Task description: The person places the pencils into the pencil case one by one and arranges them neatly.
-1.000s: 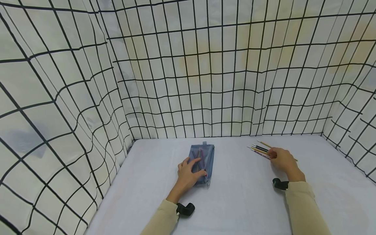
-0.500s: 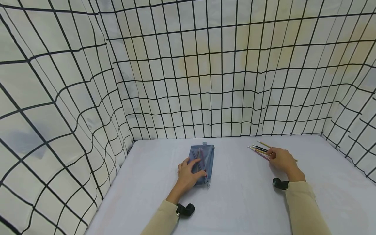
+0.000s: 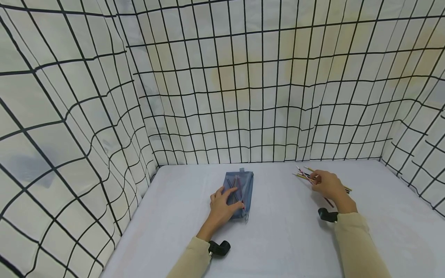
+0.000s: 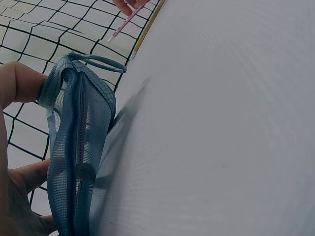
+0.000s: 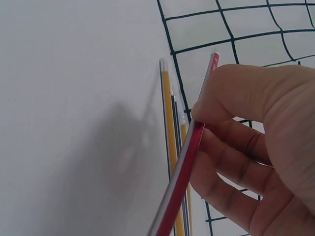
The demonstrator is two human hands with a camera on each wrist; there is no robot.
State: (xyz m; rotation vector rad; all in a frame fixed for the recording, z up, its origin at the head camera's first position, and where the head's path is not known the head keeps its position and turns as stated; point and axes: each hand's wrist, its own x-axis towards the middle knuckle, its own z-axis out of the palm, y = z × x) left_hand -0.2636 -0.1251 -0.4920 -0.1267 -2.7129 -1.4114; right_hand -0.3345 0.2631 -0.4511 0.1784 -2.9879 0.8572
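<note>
In the head view a blue mesh pencil case (image 3: 247,183) lies on the table with pencils showing through it. My left hand (image 3: 221,204) rests on its left side, thumb and fingers spread over the top; the left wrist view shows its zipper (image 4: 74,162) edge-on. At the right, my right hand (image 3: 327,185) pinches a red-and-silver pencil (image 5: 183,172) between thumb and fingers, slanted over the others. Beneath that hand lie several loose pencils, among them a yellow one (image 5: 170,113) and a dark one (image 5: 177,115), partly hidden by the fingers.
A white table (image 3: 278,239) spreads between and in front of the hands. White walls with a black grid (image 3: 243,96) stand behind it and at both sides. Each wrist wears a black camera, the left one (image 3: 219,248) close above the table.
My right hand has shifted slightly left, with the red pencil now raised and turned across the other pencils. The left hand and the pencil case have stayed put.
</note>
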